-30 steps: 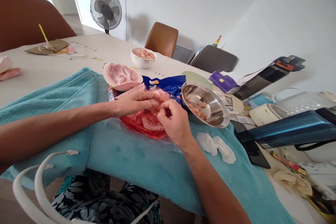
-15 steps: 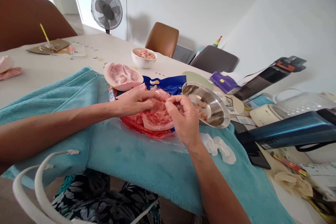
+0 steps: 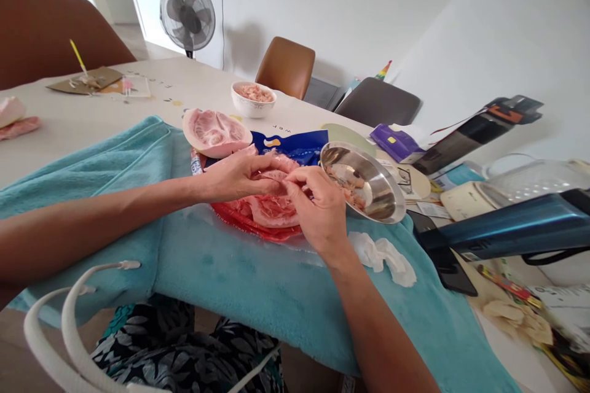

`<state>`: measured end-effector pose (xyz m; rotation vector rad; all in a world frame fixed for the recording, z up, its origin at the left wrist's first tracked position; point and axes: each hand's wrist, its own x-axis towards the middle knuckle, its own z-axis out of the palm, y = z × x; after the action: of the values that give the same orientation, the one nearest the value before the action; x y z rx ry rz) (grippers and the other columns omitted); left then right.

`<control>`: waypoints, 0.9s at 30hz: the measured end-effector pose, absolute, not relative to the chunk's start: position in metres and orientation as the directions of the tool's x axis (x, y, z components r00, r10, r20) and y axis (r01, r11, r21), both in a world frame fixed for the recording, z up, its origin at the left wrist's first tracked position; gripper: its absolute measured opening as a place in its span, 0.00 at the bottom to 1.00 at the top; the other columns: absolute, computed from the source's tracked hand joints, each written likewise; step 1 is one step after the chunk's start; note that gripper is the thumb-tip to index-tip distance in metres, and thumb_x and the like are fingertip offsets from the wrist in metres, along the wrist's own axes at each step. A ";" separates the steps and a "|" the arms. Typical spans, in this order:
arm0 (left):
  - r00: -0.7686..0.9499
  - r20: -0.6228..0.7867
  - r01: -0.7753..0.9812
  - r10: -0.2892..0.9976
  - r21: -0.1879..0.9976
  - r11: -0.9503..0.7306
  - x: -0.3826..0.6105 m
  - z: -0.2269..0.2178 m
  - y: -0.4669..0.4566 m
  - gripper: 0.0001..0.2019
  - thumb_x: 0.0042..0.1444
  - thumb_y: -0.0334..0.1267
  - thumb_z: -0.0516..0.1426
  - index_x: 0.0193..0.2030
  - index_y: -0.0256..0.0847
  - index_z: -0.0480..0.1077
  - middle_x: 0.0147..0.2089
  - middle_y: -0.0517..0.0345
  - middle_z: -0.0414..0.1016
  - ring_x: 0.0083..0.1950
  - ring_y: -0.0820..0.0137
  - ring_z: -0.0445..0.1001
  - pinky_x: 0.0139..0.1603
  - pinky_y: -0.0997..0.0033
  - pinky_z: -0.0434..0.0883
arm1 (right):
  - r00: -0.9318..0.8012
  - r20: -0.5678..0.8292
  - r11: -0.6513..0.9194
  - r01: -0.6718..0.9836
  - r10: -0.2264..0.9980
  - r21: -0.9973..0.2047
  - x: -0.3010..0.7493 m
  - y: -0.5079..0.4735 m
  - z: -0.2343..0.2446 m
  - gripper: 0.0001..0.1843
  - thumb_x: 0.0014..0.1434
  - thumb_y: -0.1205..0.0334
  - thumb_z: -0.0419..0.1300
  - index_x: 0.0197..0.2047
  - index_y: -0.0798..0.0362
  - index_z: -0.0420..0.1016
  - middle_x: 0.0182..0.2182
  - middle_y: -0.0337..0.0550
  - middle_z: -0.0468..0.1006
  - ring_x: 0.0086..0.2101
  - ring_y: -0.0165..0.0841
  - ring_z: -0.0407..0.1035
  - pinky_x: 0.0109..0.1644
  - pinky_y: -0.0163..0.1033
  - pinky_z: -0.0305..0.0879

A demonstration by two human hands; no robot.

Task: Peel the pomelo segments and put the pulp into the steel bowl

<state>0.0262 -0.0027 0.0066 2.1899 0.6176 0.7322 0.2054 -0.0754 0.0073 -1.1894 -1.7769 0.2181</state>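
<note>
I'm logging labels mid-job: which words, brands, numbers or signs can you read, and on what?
"UMMY", first letter unclear, on the red bag; its other print is too small.
"FLO" and "wer", upside down, on the white table; a tentative reading.
Too small or blurred to read: markings on the blue bottle, white appliance and printed sheet.

The person's left arm extends nearly level from the left, its wrist almost straight; the left hand lies palm down, fingers stretched to the right, thumb below them. The right arm rises from the lower right, and the right hand has its fingers curled, thumb and index tips drawn into a pinch. Both hands meet at the fingertips; the left grip's closure is not discernible.
</note>
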 end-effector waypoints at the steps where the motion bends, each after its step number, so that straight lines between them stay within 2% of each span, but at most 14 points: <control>1: 0.729 0.301 0.198 0.615 0.766 -0.611 0.026 0.006 -0.002 0.14 0.61 0.43 0.57 0.49 0.41 0.76 0.43 0.57 0.80 0.42 0.71 0.76 0.41 0.74 0.71 | -0.049 0.569 0.485 0.586 0.821 -0.649 0.205 -0.076 0.008 0.08 0.61 0.66 0.58 0.30 0.50 0.72 0.31 0.38 0.77 0.33 0.30 0.69 0.38 0.37 0.66; 4: 0.743 0.278 0.196 0.609 0.780 -0.595 0.025 0.004 0.000 0.12 0.62 0.40 0.55 0.45 0.40 0.77 0.39 0.58 0.80 0.39 0.72 0.76 0.39 0.75 0.71 | 0.045 0.392 0.347 0.379 0.919 -0.858 0.205 -0.075 0.009 0.06 0.58 0.62 0.62 0.29 0.51 0.74 0.27 0.35 0.74 0.28 0.27 0.66 0.35 0.35 0.63; 7: 0.765 0.260 0.192 0.589 0.781 -0.594 0.024 0.004 0.001 0.10 0.60 0.38 0.56 0.42 0.39 0.77 0.33 0.59 0.78 0.36 0.72 0.74 0.37 0.76 0.70 | 0.073 0.135 0.133 0.035 0.988 -0.990 0.207 -0.072 0.010 0.08 0.52 0.58 0.66 0.28 0.52 0.75 0.24 0.34 0.72 0.26 0.26 0.64 0.32 0.33 0.60; 10: 0.789 0.220 0.200 0.574 0.792 -0.577 0.022 0.007 0.002 0.08 0.57 0.36 0.57 0.39 0.38 0.77 0.28 0.62 0.72 0.32 0.73 0.70 0.33 0.76 0.67 | 0.002 -0.060 -0.058 -0.224 0.998 -0.973 0.208 -0.070 0.012 0.09 0.46 0.59 0.68 0.26 0.53 0.73 0.21 0.33 0.71 0.24 0.25 0.62 0.27 0.31 0.58; 13: 0.819 0.166 0.188 0.549 0.826 -0.531 0.020 0.012 0.002 0.06 0.55 0.35 0.56 0.35 0.36 0.74 0.23 0.65 0.64 0.26 0.76 0.63 0.27 0.76 0.61 | -0.042 -0.129 -0.136 -0.326 0.991 -0.936 0.208 -0.070 0.015 0.11 0.44 0.58 0.69 0.26 0.52 0.71 0.18 0.32 0.69 0.21 0.24 0.60 0.24 0.30 0.55; 16: 0.846 0.106 0.173 0.522 0.872 -0.457 0.019 0.017 0.001 0.07 0.55 0.36 0.55 0.37 0.36 0.72 0.24 0.66 0.61 0.26 0.77 0.60 0.27 0.76 0.58 | -0.045 -0.090 -0.099 -0.303 0.995 -0.948 0.207 -0.072 0.016 0.13 0.48 0.56 0.68 0.26 0.52 0.69 0.17 0.33 0.69 0.21 0.25 0.61 0.22 0.31 0.55; 20: 0.762 0.156 0.198 0.629 0.869 -0.454 0.020 0.018 -0.001 0.10 0.54 0.36 0.55 0.43 0.39 0.70 0.30 0.65 0.65 0.32 0.75 0.64 0.32 0.75 0.62 | 0.038 0.028 0.033 -0.138 0.999 -0.990 0.209 -0.074 0.014 0.11 0.53 0.55 0.65 0.29 0.52 0.69 0.21 0.35 0.73 0.22 0.26 0.64 0.23 0.31 0.59; 22: 0.728 0.179 0.255 0.662 0.826 -0.503 0.021 0.017 -0.002 0.11 0.53 0.37 0.56 0.44 0.39 0.69 0.31 0.64 0.66 0.33 0.74 0.65 0.33 0.74 0.63 | 0.081 0.065 0.068 -0.040 0.995 -0.997 0.211 -0.075 0.014 0.10 0.54 0.57 0.65 0.36 0.51 0.72 0.27 0.36 0.77 0.24 0.26 0.66 0.24 0.32 0.61; 25: 0.723 0.219 0.313 0.655 0.741 -0.594 0.023 0.011 -0.004 0.13 0.52 0.38 0.57 0.45 0.40 0.68 0.31 0.64 0.67 0.33 0.73 0.67 0.34 0.73 0.64 | 0.044 0.100 0.097 0.069 0.994 -0.993 0.212 -0.075 0.015 0.18 0.53 0.55 0.67 0.46 0.50 0.74 0.42 0.42 0.81 0.31 0.29 0.71 0.31 0.35 0.67; 27: 0.725 0.247 0.300 0.643 0.727 -0.618 0.025 0.007 -0.006 0.14 0.53 0.39 0.57 0.46 0.39 0.65 0.30 0.65 0.68 0.32 0.73 0.69 0.33 0.73 0.65 | -0.011 0.137 0.137 0.168 0.990 -0.976 0.211 -0.076 0.014 0.18 0.54 0.54 0.67 0.47 0.50 0.76 0.44 0.43 0.81 0.35 0.32 0.73 0.38 0.38 0.70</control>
<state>0.0248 -0.0059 0.0068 2.2461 0.7106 0.6528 0.2110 -0.0757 0.0138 -1.2267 -1.3938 1.0207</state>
